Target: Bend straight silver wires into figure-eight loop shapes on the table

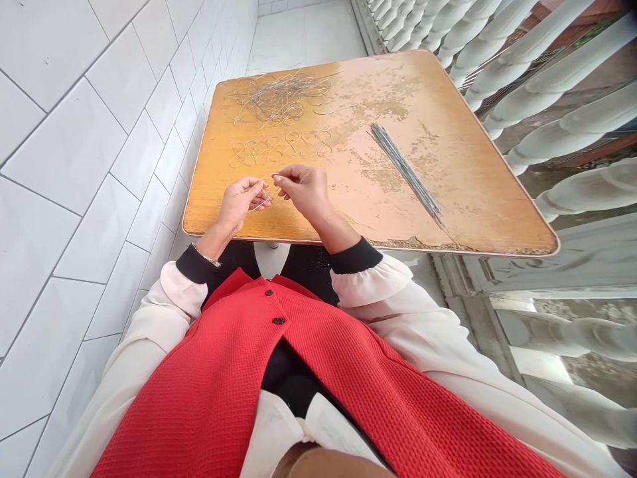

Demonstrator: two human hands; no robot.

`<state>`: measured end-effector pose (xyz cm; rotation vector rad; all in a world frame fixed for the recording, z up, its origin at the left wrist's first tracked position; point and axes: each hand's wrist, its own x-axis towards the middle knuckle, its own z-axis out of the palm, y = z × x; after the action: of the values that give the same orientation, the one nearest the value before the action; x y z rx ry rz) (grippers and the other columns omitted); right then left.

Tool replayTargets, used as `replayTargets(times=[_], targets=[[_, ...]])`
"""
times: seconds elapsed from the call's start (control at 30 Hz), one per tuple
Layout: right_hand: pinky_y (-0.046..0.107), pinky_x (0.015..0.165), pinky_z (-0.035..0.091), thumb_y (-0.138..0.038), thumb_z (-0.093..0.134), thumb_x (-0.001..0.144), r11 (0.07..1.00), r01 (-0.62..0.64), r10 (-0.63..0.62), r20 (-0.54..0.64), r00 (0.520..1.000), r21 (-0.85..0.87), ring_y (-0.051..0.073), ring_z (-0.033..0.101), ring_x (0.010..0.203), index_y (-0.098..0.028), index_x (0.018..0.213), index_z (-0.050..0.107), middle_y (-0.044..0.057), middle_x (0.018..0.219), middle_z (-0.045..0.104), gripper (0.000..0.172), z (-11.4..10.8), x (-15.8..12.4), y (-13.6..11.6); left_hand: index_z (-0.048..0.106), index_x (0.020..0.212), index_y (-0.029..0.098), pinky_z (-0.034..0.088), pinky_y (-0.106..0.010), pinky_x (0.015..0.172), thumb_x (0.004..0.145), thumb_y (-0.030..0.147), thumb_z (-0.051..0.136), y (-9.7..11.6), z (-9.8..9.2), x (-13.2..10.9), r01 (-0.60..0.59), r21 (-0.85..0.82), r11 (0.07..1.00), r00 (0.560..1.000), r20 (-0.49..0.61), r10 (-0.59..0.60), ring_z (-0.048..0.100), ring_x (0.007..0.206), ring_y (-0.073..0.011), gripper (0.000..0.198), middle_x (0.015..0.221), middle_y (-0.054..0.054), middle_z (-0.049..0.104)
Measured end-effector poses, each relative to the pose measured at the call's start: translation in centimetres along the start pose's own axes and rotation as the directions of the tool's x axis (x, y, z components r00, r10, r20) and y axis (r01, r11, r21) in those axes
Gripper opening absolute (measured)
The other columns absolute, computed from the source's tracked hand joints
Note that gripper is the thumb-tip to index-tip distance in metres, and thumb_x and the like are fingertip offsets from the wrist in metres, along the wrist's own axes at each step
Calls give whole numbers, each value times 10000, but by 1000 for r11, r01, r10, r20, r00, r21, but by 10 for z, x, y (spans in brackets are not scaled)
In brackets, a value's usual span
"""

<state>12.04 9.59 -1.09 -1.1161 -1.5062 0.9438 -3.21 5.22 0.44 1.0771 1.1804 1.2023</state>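
Note:
Over the near left part of the table, my left hand [243,199] pinches a thin piece of wire [263,201] that is bent into a loop. My right hand [302,188] is closed in a pinch at the wire's upper end, just right of the left hand. The exact fingertip contact is too small to see clearly. Just beyond my hands lies a row of several wire figure-eights [281,147]. Farther back sits a tangled heap of loose wire [281,96]. To the right, a bundle of straight grey wires [405,172] lies slantwise on the tabletop.
The wooden table [348,212] has a worn, peeling surface and rounded corners. A white tiled wall [99,146] runs close along the left. White balusters [537,93] stand along the right side. The table's near edge is close to my body.

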Motion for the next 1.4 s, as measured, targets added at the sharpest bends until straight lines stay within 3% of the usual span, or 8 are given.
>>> replayTargets(times=[0.1,0.2,0.37,0.5,0.63,0.97,1.17,1.4], targets=[[318,653,553,-309,715,852,981,113,-105,61,993,-158,163,659,650,-175,914,790,56,814,750,165,-6,5,1,606,852,175,481,-173,614,1005,311,606,-1,-1,0,-6,27,1000,1000,-3,6,672,574,-59,204,658,38,679],[371,754,560,-300,674,891,920,277,-254,116,960,-277,203,680,736,-197,875,799,64,823,751,162,-10,8,0,622,880,171,486,-176,636,1007,362,601,1,-1,-3,4,58,998,1000,28,-6,687,613,-64,231,686,27,701],[378,761,537,-309,587,952,817,427,-411,128,903,-388,229,669,802,-224,858,780,71,829,736,231,-12,10,5,652,925,159,488,-191,667,978,431,633,10,-2,-11,53,70,996,994,91,-59,722,703,-87,277,774,-15,752],[386,774,526,-311,549,975,770,459,-459,116,881,-444,237,648,848,-236,910,765,86,872,705,238,-11,13,13,655,939,149,475,-194,672,878,231,736,14,-5,-13,42,71,997,989,139,-52,721,720,-87,130,788,-9,760],[385,791,515,-288,532,976,750,483,-494,102,863,-452,226,634,851,-219,896,754,77,848,647,246,-10,16,15,658,965,137,473,-206,668,828,94,693,14,-6,-13,52,56,997,985,161,-61,716,701,-85,148,772,-3,756],[397,800,528,-270,606,942,777,482,-470,135,872,-406,217,630,783,-229,835,764,46,734,630,195,-15,15,5,645,1125,117,487,-241,689,776,87,749,31,-10,-18,35,206,978,974,211,-79,722,743,-121,365,736,-4,731],[399,762,535,-322,696,898,859,427,-395,166,904,-283,205,618,731,-242,772,765,35,702,653,164,-20,20,0,678,1104,101,524,-229,704,826,-1,598,26,-7,-18,15,214,977,973,223,-64,749,775,-120,306,797,-38,770],[384,705,524,-341,721,876,888,397,-356,198,913,-232,211,622,723,-265,768,782,42,702,677,145,-24,19,-8,692,1138,114,550,-245,760,859,82,678,20,-13,-14,65,179,982,960,259,-111,758,802,-126,281,868,-66,794]])
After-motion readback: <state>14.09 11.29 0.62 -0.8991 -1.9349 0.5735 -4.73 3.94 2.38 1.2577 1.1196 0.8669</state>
